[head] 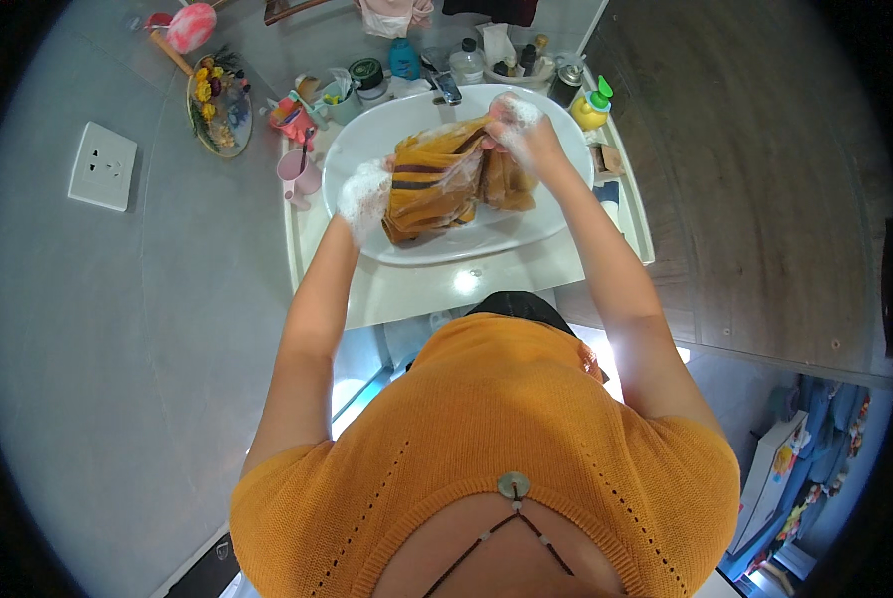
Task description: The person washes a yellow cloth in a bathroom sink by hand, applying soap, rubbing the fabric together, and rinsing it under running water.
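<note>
A wet mustard-yellow garment (pixel 435 190) with dark stripes is stretched between my two hands over a white oval washbasin (pixel 484 241). My left hand (pixel 365 196), thickly covered in soap foam, grips the garment's left edge; the foam hides most of its fingers. Up at the basin's right side, my right hand (pixel 519 128) pinches a gathered upper part of the cloth, with suds over its back. A browner fold of the garment (pixel 507 183) hangs below my right hand into the basin. Behind the cloth stands the chrome faucet (pixel 447 88).
A pink mug (pixel 298 178) and a coral cup (pixel 291 122) stand left of the basin. Along the back are a blue bottle (pixel 404 60), a clear bottle (pixel 467 63) and a dark-lidded jar (pixel 368 75). A yellow pump bottle (pixel 591 109) stands at right, beside a wood-look panel (pixel 738 179).
</note>
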Demonstrator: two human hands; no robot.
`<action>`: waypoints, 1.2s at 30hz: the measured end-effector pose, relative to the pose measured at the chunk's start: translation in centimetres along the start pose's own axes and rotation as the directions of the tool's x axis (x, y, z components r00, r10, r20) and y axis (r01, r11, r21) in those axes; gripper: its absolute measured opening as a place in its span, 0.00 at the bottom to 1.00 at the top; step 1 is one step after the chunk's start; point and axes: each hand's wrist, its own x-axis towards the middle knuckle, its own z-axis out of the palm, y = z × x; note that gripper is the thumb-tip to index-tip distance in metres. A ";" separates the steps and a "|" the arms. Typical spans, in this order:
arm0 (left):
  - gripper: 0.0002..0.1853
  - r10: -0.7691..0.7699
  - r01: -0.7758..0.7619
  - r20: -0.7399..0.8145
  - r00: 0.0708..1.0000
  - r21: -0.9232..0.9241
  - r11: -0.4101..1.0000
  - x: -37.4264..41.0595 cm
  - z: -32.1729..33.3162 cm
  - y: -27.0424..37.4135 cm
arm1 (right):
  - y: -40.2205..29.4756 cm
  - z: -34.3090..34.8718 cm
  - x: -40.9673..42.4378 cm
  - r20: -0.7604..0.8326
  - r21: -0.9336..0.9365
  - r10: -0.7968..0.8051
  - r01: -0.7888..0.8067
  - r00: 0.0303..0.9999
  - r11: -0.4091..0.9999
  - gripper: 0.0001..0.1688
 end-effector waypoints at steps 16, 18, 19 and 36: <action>0.33 -0.074 0.146 0.197 0.977 -0.375 0.915 -3.4 2.8 1.0 | 4.1 1.4 1.3 -0.016 -0.232 -0.085 0.079 0.996 0.970 0.08; 0.33 -0.010 0.062 0.166 0.986 -0.312 0.948 -3.1 3.4 0.7 | 3.7 2.3 0.9 -0.048 -0.215 -0.105 0.093 0.993 0.972 0.08; 0.31 0.004 0.034 0.173 0.985 -0.215 0.976 -3.2 3.5 0.6 | 3.5 2.7 0.8 -0.063 -0.206 -0.116 0.100 0.991 0.973 0.08; 0.17 0.339 -0.272 -0.171 0.925 0.327 0.905 -3.4 4.2 3.8 | 9.1 3.1 -1.5 -0.003 -0.161 0.094 -0.094 0.996 0.983 0.08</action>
